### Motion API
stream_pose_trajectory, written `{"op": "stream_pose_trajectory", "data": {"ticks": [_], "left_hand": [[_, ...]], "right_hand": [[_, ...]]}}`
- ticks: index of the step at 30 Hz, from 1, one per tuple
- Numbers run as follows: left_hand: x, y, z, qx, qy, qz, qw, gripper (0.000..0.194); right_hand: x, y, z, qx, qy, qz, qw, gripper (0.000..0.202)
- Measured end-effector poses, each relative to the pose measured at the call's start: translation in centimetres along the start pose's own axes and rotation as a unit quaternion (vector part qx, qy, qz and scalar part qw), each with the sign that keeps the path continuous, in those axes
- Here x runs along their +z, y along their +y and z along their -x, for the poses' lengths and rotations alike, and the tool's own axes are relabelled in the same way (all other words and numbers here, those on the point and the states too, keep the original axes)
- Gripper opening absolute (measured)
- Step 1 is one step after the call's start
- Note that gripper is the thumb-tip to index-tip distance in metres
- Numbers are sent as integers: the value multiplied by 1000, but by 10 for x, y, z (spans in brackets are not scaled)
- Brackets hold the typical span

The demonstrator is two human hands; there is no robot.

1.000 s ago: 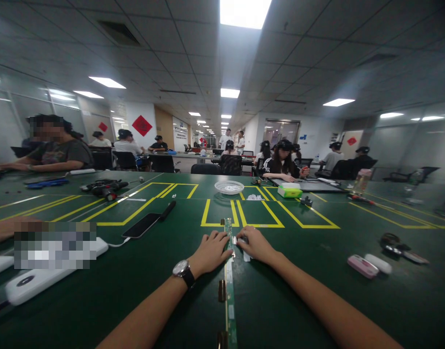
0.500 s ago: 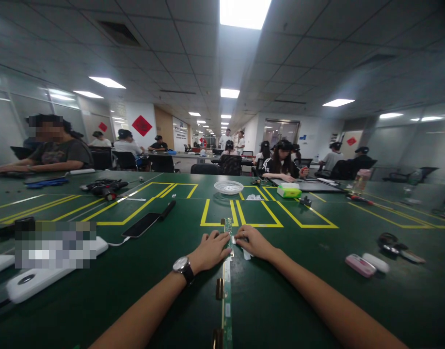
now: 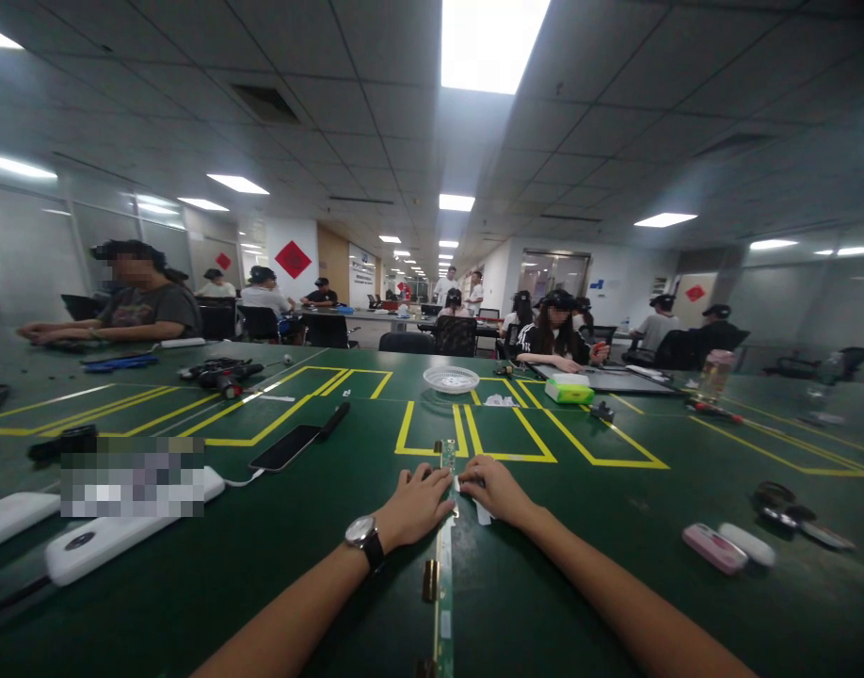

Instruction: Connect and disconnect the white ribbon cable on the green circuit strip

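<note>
A long, narrow green circuit board (image 3: 444, 603) with copper-coloured flex tabs along its left side runs away from me on the table. My left hand (image 3: 416, 506), with a watch on the wrist, lies over the board near its far end, fingers stretched out and fingertips on it. On the other side, my right hand (image 3: 501, 492) has its thumb and fingers pinched together at the board's right edge, on a small white piece (image 3: 458, 484). Under that hand a white paper scrap (image 3: 483, 514) shows in part.
On the green table (image 3: 559, 584) lie a phone (image 3: 289, 447) and white power bank (image 3: 132, 527) at left, and a pink case (image 3: 714, 548) at right. A white basket (image 3: 451, 380) stands ahead, left of a green tissue pack (image 3: 568, 389). Several people sit beyond.
The camera has tilted up and turned slightly left, so the scene sits lower and farther right. Both hands keep nearly the same place on the board.
</note>
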State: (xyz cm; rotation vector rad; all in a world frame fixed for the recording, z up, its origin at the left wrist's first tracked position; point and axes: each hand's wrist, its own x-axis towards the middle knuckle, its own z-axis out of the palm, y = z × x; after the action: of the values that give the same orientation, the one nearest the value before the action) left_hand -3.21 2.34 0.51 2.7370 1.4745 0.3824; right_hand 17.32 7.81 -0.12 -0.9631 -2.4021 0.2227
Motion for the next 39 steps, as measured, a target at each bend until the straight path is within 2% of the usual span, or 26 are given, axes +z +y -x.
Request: {"op": "stream_pose_trajectory", "data": {"ticks": [6, 11, 15, 17, 19, 21, 24, 27, 29, 31, 34, 37, 39], "left_hand": [[-4, 3, 1, -6, -6, 13, 1000, 49], [-9, 0, 1, 2, -4, 27, 1000, 43], [-9, -12, -1, -18, 43, 39, 998, 41], [-10, -19, -2, -53, 86, 33, 994, 41], [-11, -24, -2, -78, 115, 23, 990, 40], [-14, -27, -1, -86, 119, 17, 989, 39], [-18, -26, 2, -75, 125, 15, 989, 39], [-17, -22, 3, -65, 128, 20, 989, 39], [-15, -20, 2, -58, 125, 24, 990, 38], [-13, -17, 2, -48, 123, 27, 991, 37], [-12, -14, 2, -38, 125, 31, 991, 37], [-14, -11, 3, -34, 123, 35, 991, 37], [-15, -9, 4, -27, 113, 41, 992, 37]], "right_hand": [[-1, -2, 1, -7, -11, 1, 1000, 18], [-9, -16, 1, -99, -9, 9, 995, 37], [-16, -20, -1, -139, -67, -5, 988, 38], [-21, -11, -1, -105, -84, 46, 990, 37], [-27, 4, 1, -24, -76, 133, 988, 35], [-37, 23, 6, 70, -52, 202, 976, 32], [-57, 55, 22, 167, -14, 242, 956, 32], [-75, 88, 44, 267, 16, 273, 924, 37], [-83, 107, 56, 372, 33, 292, 880, 37], [-84, 121, 63, 428, 46, 305, 850, 38], [-81, 130, 64, 429, 66, 327, 839, 38], [-77, 129, 60, 395, 83, 339, 850, 38], [-77, 128, 57, 397, 73, 322, 857, 38]]}}
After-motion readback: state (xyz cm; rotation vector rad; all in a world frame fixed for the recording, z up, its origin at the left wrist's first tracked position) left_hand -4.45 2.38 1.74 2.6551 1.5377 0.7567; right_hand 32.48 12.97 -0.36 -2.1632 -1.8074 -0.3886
